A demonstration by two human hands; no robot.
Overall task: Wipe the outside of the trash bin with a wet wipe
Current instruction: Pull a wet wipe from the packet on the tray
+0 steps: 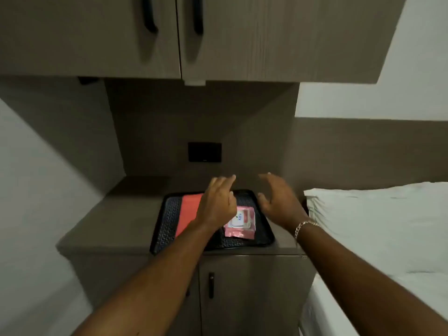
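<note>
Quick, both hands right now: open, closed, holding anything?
Left hand: open, empty, above the wipes pack.
Right hand: open, empty, over the tray's right edge.

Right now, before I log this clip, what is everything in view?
tray: one, black, on the counter.
wet wipe pack: one, pink, on the tray's right half.
flat sheet: one, red-orange, on the tray's left half.
wall plate: one, black, behind the counter.
upper cabinet doors: two, grey-brown, black handles, overhead.
lower cabinet: grey-brown, black handle, under the counter.
bed: one, white, at right.
trash bin: none visible.
left hand: open, above the tray.
right hand: open, bracelet on the wrist.
</note>
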